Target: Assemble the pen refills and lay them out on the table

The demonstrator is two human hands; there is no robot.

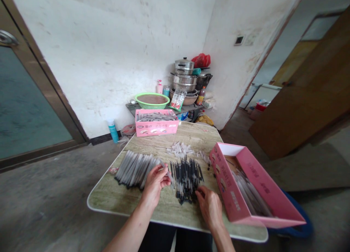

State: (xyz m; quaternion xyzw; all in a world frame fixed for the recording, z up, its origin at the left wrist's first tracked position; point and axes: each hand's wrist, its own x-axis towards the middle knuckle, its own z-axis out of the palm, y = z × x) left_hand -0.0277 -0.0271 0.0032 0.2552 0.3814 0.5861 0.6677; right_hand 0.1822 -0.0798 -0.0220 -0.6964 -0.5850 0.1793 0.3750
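Black slim rods (187, 175) lie in a loose bundle between the hands, right of centre on the worktop (105, 195), long axes running roughly near edge to far edge. Right hand (210, 205) is closer: fingertips at the bundle's near-right corner, thumb and finger nearly together; can't tell if a rod is caught. Left hand (155, 181) sits just off the bundle's left side, pinching one clear tube (170, 176), tilted. Clear tube row (135, 168) lies left of that hand, toward left edge. Whitish small pieces (179, 149) beyond the rods. Pink open box (228, 188) overhangs right edge; second pink box (157, 130) at far-left corner.
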